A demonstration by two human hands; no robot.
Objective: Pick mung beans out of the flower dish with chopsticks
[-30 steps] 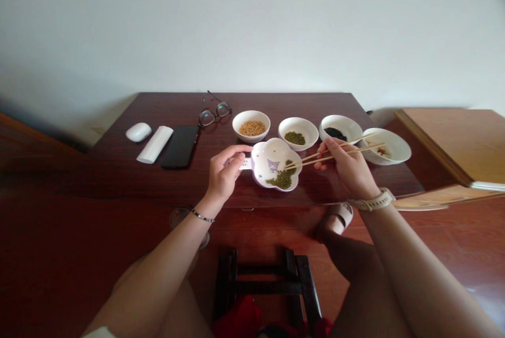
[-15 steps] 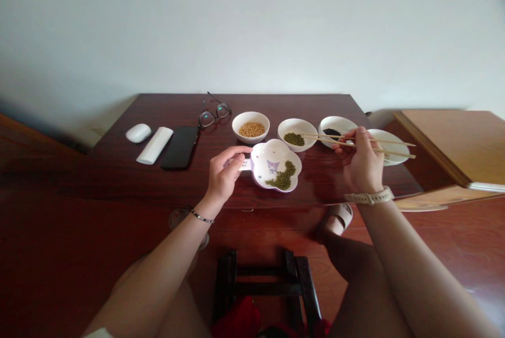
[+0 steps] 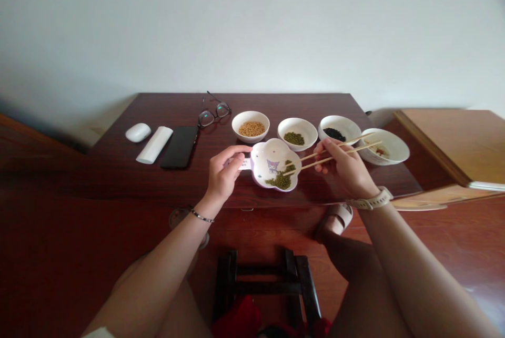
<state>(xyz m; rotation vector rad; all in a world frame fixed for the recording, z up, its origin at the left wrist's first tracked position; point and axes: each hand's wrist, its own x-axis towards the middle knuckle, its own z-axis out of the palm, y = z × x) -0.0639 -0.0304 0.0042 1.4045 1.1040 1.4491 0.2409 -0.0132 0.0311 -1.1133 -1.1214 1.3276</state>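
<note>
My left hand (image 3: 224, 171) is shut on the small handle (image 3: 245, 164) of a white flower-shaped dish (image 3: 272, 153) with a purple cartoon print. Green mung beans (image 3: 281, 180) lie in a loose heap in the dish. My right hand (image 3: 345, 168) holds wooden chopsticks (image 3: 327, 156), their tips inside the dish at the beans. Behind stand white bowls of soybeans (image 3: 250, 123), mung beans (image 3: 296, 134) and black seeds (image 3: 339, 129). A wider white bowl (image 3: 384, 147) with reddish bits sits just beyond my right hand.
Eyeglasses (image 3: 213, 114), a black phone (image 3: 180, 147), a white cylindrical case (image 3: 154, 144) and a white computer mouse (image 3: 138, 132) lie on the dark wooden table (image 3: 118, 180). A low stool (image 3: 260, 275) stands below. A wooden board (image 3: 445, 138) is at right.
My right hand has moved left from above the far-right bowls, bringing the chopstick tips back over the dish. The left hand and dish have not moved.
</note>
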